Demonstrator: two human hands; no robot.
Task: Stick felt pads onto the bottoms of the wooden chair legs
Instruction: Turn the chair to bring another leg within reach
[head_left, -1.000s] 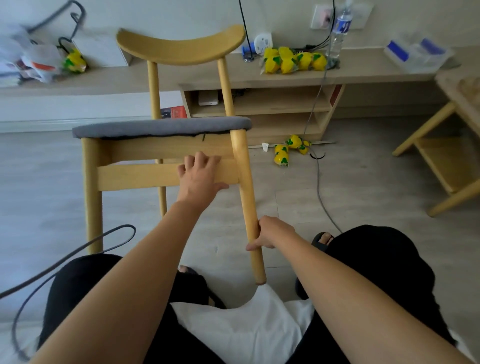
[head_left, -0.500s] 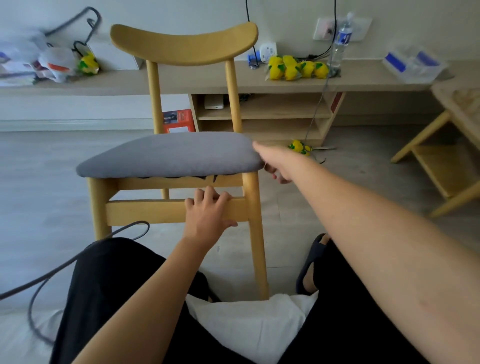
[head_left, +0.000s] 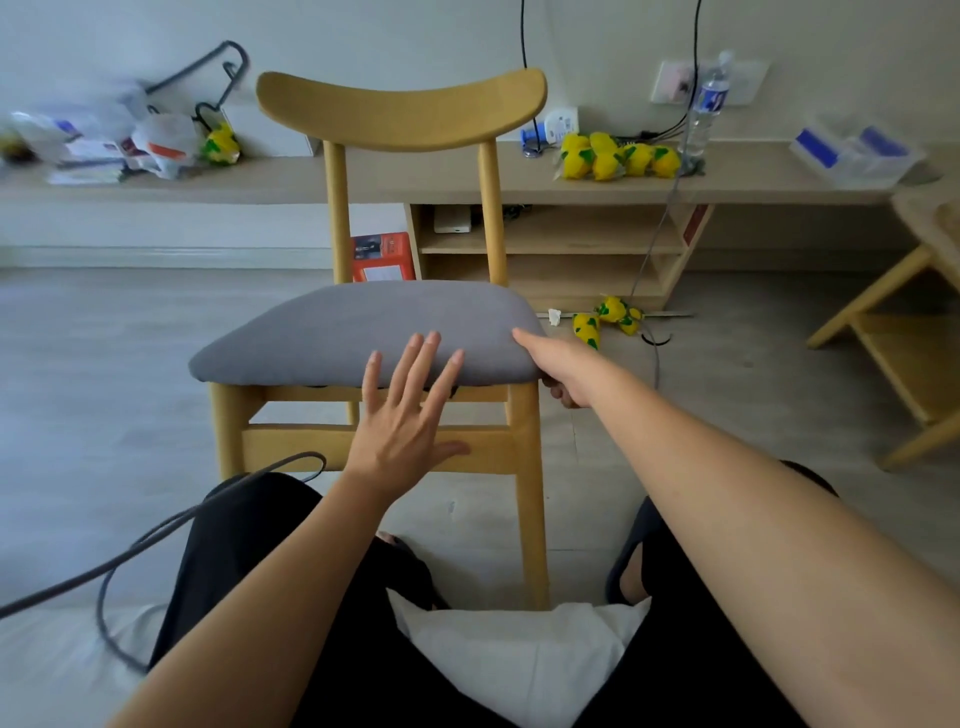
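Observation:
A wooden chair (head_left: 400, 111) with a grey padded seat (head_left: 363, 325) stands upright on the floor right in front of me. My left hand (head_left: 405, 415) hovers in front of the seat's front edge and the front rail, fingers spread and straight, holding nothing. My right hand (head_left: 563, 366) grips the seat's front right corner, thumb on top and fingers curled underneath. The front right leg (head_left: 532, 499) runs down to the floor between my knees; its bottom is hidden. No felt pads are visible.
A dark cable (head_left: 156, 540) loops over my left knee. Yellow toys (head_left: 605, 317) lie on the floor right of the chair. A long low shelf (head_left: 571, 187) with clutter runs along the wall. Another wooden piece of furniture (head_left: 904, 343) stands at the right.
The chair went from tilted back to standing upright. My right hand left the front right leg and took the seat corner. My left hand let go of the front rail and opened.

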